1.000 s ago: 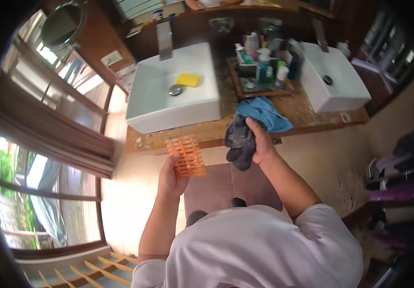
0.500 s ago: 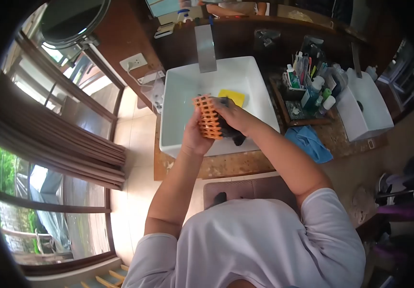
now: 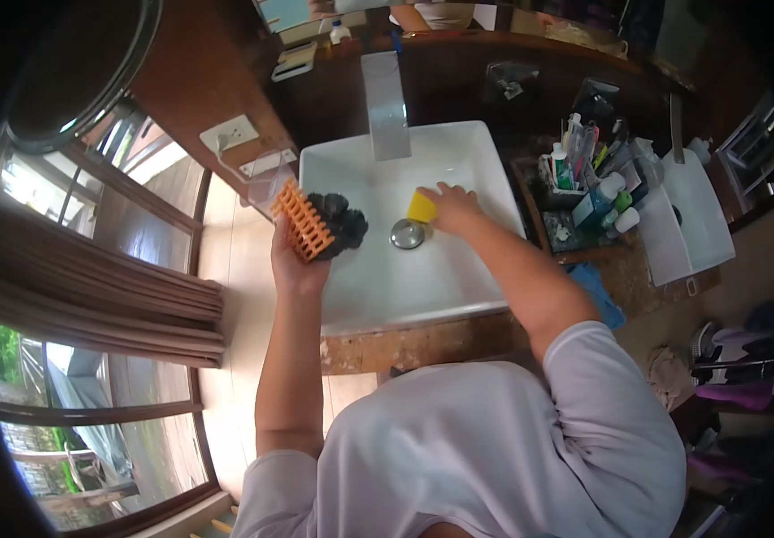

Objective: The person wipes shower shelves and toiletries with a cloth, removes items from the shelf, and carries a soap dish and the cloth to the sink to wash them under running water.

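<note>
My left hand point(image 3: 299, 262) is closed round an orange lattice-sided basket point(image 3: 302, 220), lifted over the left rim of the white sink point(image 3: 459, 278). A dark, lumpy bundle point(image 3: 338, 224) sticks out from the basket's right side; I cannot make out what it is. Down in the basin, my right hand point(image 3: 455, 210) has its fingers on a yellow sponge point(image 3: 421, 207), gripping its right edge. Just below the sponge is the round metal drain plug point(image 3: 407, 234).
A metal faucet point(image 3: 387, 103) rises behind the basin. To the right stand a tray of bottles and tubes point(image 3: 598, 202), a blue cloth point(image 3: 598, 291) and a second white basin point(image 3: 687, 220). A wall socket point(image 3: 229, 133) and round mirror point(image 3: 82, 72) are on the left.
My hands have moved apart. The left carried the orange basket and dark bundle leftward; the right let go of them and took hold of the yellow sponge in the basin.
</note>
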